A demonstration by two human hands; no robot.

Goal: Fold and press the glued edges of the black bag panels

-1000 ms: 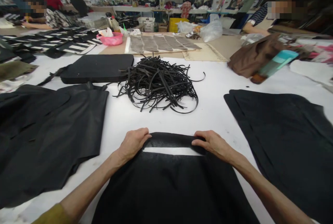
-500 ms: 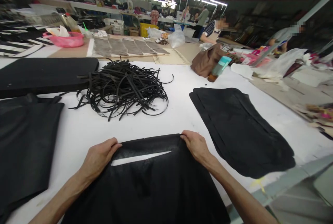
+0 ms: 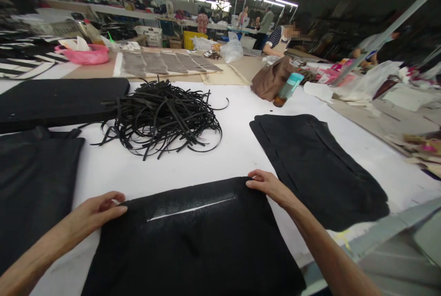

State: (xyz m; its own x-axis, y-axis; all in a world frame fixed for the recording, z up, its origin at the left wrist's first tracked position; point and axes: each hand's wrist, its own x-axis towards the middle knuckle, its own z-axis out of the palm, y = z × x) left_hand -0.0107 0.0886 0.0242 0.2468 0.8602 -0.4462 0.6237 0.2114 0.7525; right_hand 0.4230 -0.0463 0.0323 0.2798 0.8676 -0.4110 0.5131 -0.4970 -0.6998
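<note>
A black fabric panel point(image 3: 193, 245) with a long narrow slit near its top edge lies on the white table point(image 3: 237, 149) right in front of me. My left hand point(image 3: 93, 213) pinches the panel's top left corner, fingers curled on the cloth. My right hand point(image 3: 270, 186) grips the top right corner the same way. The slit shows as a thin white line between the two hands.
A heap of black strips point(image 3: 161, 114) lies beyond the panel. Stacks of black fabric lie at the right point(image 3: 317, 172) and the left point(image 3: 31, 181), and a black pad point(image 3: 58, 98) at the far left. A teal bottle point(image 3: 287, 88) and brown cloth point(image 3: 270, 80) sit behind. Other people work at distant tables.
My left hand has slid outward to the left along the panel's top edge. The slit has narrowed to a thin line as the cloth was drawn flat. My right hand barely moved.
</note>
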